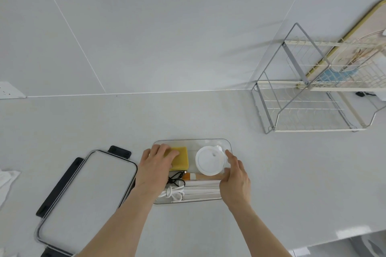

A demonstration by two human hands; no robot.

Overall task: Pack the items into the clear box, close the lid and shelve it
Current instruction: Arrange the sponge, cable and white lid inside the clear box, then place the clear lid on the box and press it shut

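The clear box [200,141] stands on the counter in front of me. Inside lie a yellow sponge [181,157], a round white lid-like disc [209,160], a brush with an orange ferrule [189,176], a black cord [176,178], a coiled white cable [172,193] and white flat packets [201,190]. My left hand [155,165] rests flat on the sponge's left part, fingers spread. At the box's right side my right hand [235,175] has its fingers around the white disc's edge. The box's lid [85,192], with black clips, lies flat to the left.
A two-tier wire rack [309,98] stands at the back right against the tiled wall, with a framed board leaning behind it. A white cloth [6,179] lies at the left edge. A wall socket [10,89] sits at the far left. The counter's edge runs at lower right.
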